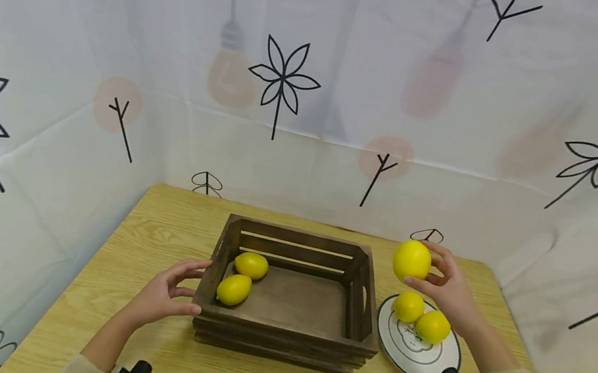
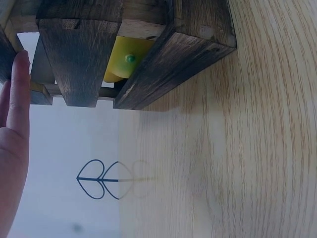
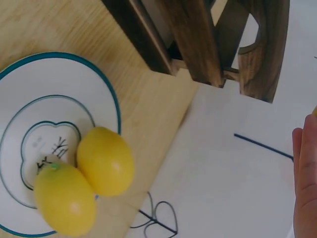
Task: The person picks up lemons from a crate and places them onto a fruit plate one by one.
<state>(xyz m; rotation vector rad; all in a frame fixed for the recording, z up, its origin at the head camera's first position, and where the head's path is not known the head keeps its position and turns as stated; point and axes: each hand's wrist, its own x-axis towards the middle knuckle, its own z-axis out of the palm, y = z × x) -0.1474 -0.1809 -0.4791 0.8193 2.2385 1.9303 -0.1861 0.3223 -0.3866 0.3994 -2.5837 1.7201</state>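
Note:
A dark brown slatted wooden crate [image 1: 284,337] stands mid-table with two lemons [image 1: 234,290] lying at the left inside it. My left hand [image 1: 162,296] rests its fingertips and thumb against the crate's left end, fingers spread; one lemon [image 2: 126,58] shows through the slats in the left wrist view. On the right, my right hand [image 1: 449,286] holds a lemon [image 1: 412,261] between thumb and fingers, raised above a white plate [image 1: 406,359]. Two more lemons [image 1: 433,327] sit on that plate, side by side. The right wrist view shows only the edge of the right hand.
The plate stands close beside the crate's right end, on the light wooden table [image 1: 160,222]. A white cloth [image 1: 313,175] printed with plant drawings hangs behind and at both sides. The crate's right end [image 3: 257,64] has a cut-out handle hole.

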